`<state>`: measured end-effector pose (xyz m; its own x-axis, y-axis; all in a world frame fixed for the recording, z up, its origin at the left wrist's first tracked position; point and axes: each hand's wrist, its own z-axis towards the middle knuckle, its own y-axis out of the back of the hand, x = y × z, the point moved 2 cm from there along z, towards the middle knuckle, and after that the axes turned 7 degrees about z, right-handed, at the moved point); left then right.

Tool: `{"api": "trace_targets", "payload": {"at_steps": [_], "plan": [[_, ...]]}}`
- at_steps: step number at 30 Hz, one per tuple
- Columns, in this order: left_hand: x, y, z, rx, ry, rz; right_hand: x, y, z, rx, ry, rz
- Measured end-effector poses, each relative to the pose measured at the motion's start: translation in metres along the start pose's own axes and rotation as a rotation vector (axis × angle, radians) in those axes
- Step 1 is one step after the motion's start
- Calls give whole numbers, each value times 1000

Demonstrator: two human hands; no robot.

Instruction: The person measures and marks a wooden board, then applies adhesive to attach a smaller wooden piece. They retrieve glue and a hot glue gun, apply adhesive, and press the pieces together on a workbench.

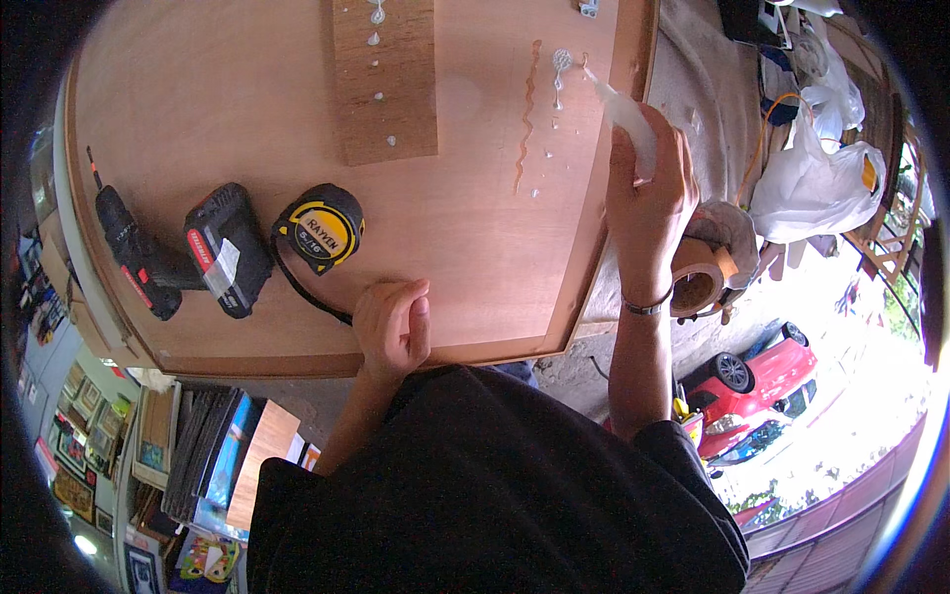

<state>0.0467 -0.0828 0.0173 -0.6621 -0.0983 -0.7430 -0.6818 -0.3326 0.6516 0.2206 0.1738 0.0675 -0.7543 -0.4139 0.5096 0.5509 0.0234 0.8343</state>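
Note:
My right hand [653, 193] is closed around a translucent white, tapered glue tube [633, 124] above the right side of the wooden table. Its narrow tip points at the tabletop beside a short orange-brown streak [585, 61]. Left of that tip lie a white squiggle of glue [561, 69], several white drops and a long wavy orange-brown line [527, 119]. My left hand [393, 322] rests by the table's near edge, fingers curled in and nothing seen in them. Beyond it sits a black and yellow tape measure [319, 228] with a dark strap.
A black and red cordless drill [148, 262] lies on the left of the table [465, 257]. A brown wooden board [391, 94] with white drops lies at the far middle. White plastic bags [816, 188] and a cardboard roll [697, 279] are right of the table's raised rim.

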Motion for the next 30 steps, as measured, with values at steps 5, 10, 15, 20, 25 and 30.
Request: {"api": "trace_targets", "payload": {"at_steps": [5,10,15,20,25,30], "plan": [[0,-1,1,7,12,-16,8,6,-15,63,-56,42],[1,-2,-1,14,8,-16,9,12,-31,74,-73,17],[1,-3,-4,7,30,-27,15,18,-45,105,-113,37],[0,-3,-1,14,14,3,16,24,-69,147,-125,76],[1,-3,-3,19,18,0,23,29,-86,179,-128,85],[2,-1,-3,24,6,10,22,33,-99,208,-167,117]]}}
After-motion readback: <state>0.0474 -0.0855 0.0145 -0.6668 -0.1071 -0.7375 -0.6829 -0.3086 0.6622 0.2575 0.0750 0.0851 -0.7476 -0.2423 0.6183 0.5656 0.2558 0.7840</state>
